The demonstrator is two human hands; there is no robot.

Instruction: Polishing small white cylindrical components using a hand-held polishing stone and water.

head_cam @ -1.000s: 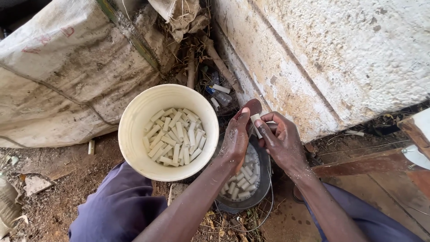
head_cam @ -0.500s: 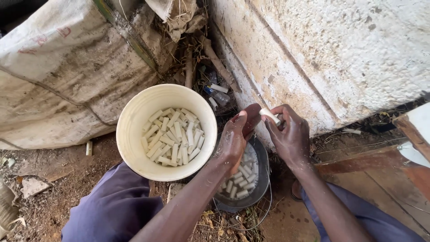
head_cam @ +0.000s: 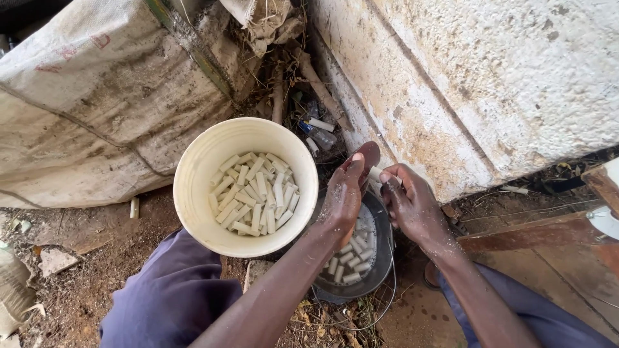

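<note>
My knees in purple trousers [head_cam: 171, 303] frame the bottom of the view, one on each side, and my forearms run up between them. Just beyond sits the dark metal bucket [head_cam: 380, 274], holding water and a scatter of pale, short cylinder pieces [head_cam: 351, 261]; its rim is partly covered by my arms, and a thin wire handle loops off its near right edge. My left hand [head_cam: 342, 200] hovers over the bucket's far rim, wet and speckled, fingers curled and pinching a small dark blade-like piece [head_cam: 369, 158]. My right hand [head_cam: 412, 206] is just beside it, fingertips closed on a single pale piece [head_cam: 376, 174] held between the two hands. To the left, touching the dark bucket's rim, stands the cream bucket [head_cam: 193, 193], its bottom covered with many more pale pieces [head_cam: 255, 193]. Room is tight: the rough whitewashed wall [head_cam: 490, 84] rises close on the right behind my hands, and a dirty woven sack [head_cam: 97, 109] leans in on the left. Between them the far corner is packed with sticks, rags and a small plastic bottle [head_cam: 319, 135]. Bare dirt ground [head_cam: 77, 258] lies open only at the near left.
</note>
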